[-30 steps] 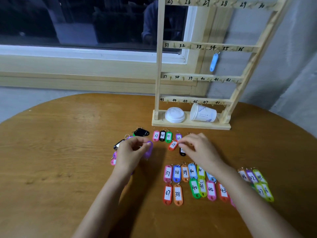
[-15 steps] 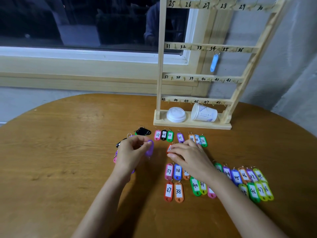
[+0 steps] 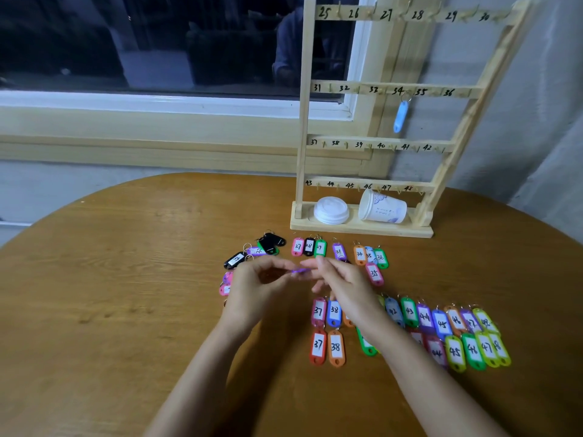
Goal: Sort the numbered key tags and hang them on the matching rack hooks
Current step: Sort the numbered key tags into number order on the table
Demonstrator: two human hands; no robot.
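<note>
The left hand [image 3: 255, 287] pinches a purple tag [image 3: 299, 271] by one end and holds it edge-on just above the surface [image 3: 126, 279]. The right hand [image 3: 345, 287] has its fingertips [image 3: 317, 263] at the tag's other end, but blur hides whether they grasp it or only touch it. The number on the tag cannot be read.

The tag looks like a light, stiff plastic shell with smooth, rather slippery faces and a thin wire ring at one end. It should take a firm pinch across its flat sides. For hanging, a hold close to the ring would probably stop it swinging while the ring goes over a hook.

From the hands:
- **12 o'clock:** a short row [image 3: 309, 246] reading 27, 28, 29.
- **10 o'clock:** a loose heap [image 3: 235, 260] of unsorted tags.
- **5 o'clock:** the 37 and 38 pairs [image 3: 318, 312].
- **4 o'clock:** a long double row [image 3: 441, 323] running up to 48.

At 1 o'clock, near the far edge of the round wooden surface, stands the rack [image 3: 304, 121], its bars numbered 25 to 48. One blue tag [image 3: 400, 116] hangs near 34. A paper cup [image 3: 383, 209] lies on its side on the rack's base beside a stack of lids [image 3: 331, 210]. Behind, at 11 o'clock, is a dark window [image 3: 157, 42], with a grey wall at 2 o'clock.
</note>
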